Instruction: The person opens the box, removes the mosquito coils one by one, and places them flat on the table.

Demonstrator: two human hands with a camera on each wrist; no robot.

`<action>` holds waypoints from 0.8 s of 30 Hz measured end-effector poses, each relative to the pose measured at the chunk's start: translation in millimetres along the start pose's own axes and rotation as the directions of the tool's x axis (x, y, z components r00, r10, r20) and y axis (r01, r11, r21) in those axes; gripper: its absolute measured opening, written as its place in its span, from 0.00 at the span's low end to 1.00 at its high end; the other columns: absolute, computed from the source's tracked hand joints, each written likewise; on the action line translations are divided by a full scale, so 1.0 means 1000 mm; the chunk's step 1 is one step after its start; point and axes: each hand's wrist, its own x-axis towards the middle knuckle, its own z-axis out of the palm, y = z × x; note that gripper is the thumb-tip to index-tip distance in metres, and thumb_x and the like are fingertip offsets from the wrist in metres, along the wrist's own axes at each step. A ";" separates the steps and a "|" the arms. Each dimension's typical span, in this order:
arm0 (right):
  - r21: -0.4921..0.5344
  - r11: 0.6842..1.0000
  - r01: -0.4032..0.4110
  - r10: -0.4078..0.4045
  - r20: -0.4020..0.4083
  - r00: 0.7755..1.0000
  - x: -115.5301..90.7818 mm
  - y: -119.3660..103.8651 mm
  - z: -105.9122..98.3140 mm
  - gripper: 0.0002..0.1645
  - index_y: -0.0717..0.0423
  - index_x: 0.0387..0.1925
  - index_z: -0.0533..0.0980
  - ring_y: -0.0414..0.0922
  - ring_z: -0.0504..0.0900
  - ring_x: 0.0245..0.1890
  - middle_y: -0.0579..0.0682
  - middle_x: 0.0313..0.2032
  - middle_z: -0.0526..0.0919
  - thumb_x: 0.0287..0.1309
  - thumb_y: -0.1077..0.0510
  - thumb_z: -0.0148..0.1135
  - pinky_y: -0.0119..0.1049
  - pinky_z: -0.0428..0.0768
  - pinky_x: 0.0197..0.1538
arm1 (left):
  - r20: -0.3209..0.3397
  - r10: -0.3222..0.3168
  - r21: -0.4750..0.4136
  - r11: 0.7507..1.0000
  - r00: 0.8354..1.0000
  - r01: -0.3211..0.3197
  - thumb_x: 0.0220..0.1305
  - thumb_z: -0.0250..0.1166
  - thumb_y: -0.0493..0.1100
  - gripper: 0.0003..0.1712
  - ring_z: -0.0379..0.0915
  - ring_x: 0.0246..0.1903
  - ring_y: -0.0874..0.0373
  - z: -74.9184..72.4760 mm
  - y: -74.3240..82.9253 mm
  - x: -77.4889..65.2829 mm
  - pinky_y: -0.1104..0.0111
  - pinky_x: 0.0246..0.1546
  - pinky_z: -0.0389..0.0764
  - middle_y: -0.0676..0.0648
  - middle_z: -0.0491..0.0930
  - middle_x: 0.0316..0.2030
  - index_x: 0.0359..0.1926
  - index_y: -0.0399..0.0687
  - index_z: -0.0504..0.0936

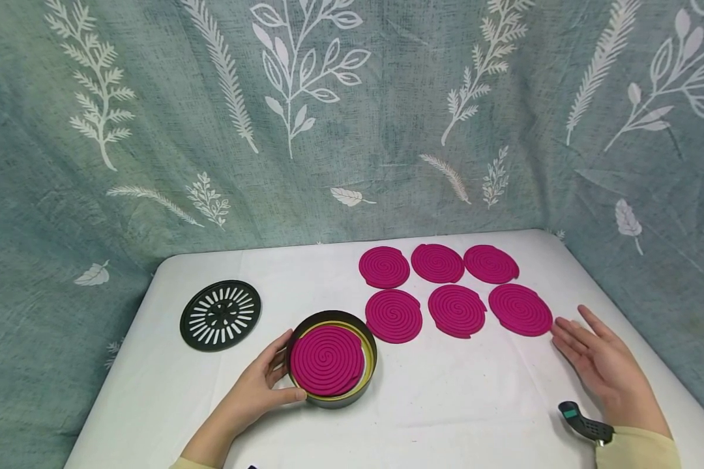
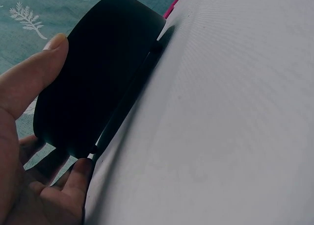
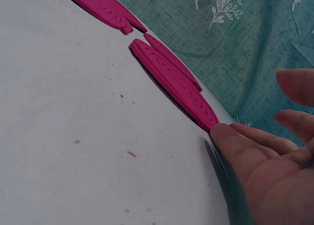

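My left hand [image 1: 258, 389] grips a round dark tin [image 1: 336, 402] by its left side, thumb at the front and fingers behind. In the left wrist view the tin's dark outer wall [image 2: 98, 78] stands between thumb and fingers, close to the white surface. A magenta mosquito coil [image 1: 326, 360] lies inside the tin, within a yellowish inner rim. My right hand [image 1: 607, 368] is at the table's right side, fingers extended. Its fingertips touch the edge of the front-row right coil [image 1: 519, 309]; the right wrist view shows this contact on the flat coil [image 3: 174, 83].
Several more magenta coils [image 1: 394, 316] lie flat in two rows at the table's back right. A black slotted round lid [image 1: 220, 315] rests at the left. The white table [image 1: 446, 404] meets a green leaf-patterned curtain [image 1: 387, 176] behind and beside it.
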 end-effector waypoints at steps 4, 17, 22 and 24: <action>-0.017 1.000 0.015 -0.015 0.003 1.000 0.000 0.000 0.001 0.52 0.36 0.78 0.34 0.45 0.80 0.55 0.47 0.50 0.83 0.70 0.64 0.56 0.41 0.84 0.54 | 0.000 -0.002 -0.007 1.000 1.000 0.002 0.37 0.85 0.43 0.64 0.56 0.71 0.51 -0.001 0.000 0.000 0.73 0.66 0.66 0.48 0.58 0.73 0.74 0.62 0.59; -0.024 1.000 0.019 -0.019 -0.013 1.000 0.001 -0.003 0.004 0.50 0.39 0.79 0.35 0.47 0.81 0.54 0.47 0.49 0.83 0.71 0.64 0.53 0.41 0.85 0.51 | -0.008 -0.014 0.016 1.000 1.000 0.014 0.35 0.86 0.46 0.65 0.56 0.71 0.51 -0.003 0.002 0.002 0.74 0.66 0.66 0.49 0.58 0.73 0.74 0.63 0.59; -0.091 0.994 0.055 -0.055 0.003 0.999 -0.002 -0.005 0.017 0.47 0.44 0.79 0.40 0.48 0.83 0.52 0.47 0.50 0.83 0.71 0.66 0.53 0.41 0.85 0.51 | -0.002 -0.013 0.011 1.000 1.000 0.013 0.36 0.86 0.45 0.65 0.56 0.71 0.51 -0.004 0.003 0.003 0.74 0.66 0.66 0.49 0.58 0.73 0.75 0.62 0.59; -0.137 0.987 0.085 -0.080 0.042 0.996 -0.003 -0.005 0.027 0.43 0.48 0.79 0.44 0.48 0.83 0.52 0.49 0.51 0.83 0.72 0.67 0.51 0.41 0.84 0.52 | 0.001 -0.009 0.006 1.000 1.000 0.009 0.36 0.86 0.44 0.65 0.56 0.71 0.51 -0.004 0.003 0.004 0.74 0.66 0.66 0.48 0.58 0.73 0.75 0.61 0.59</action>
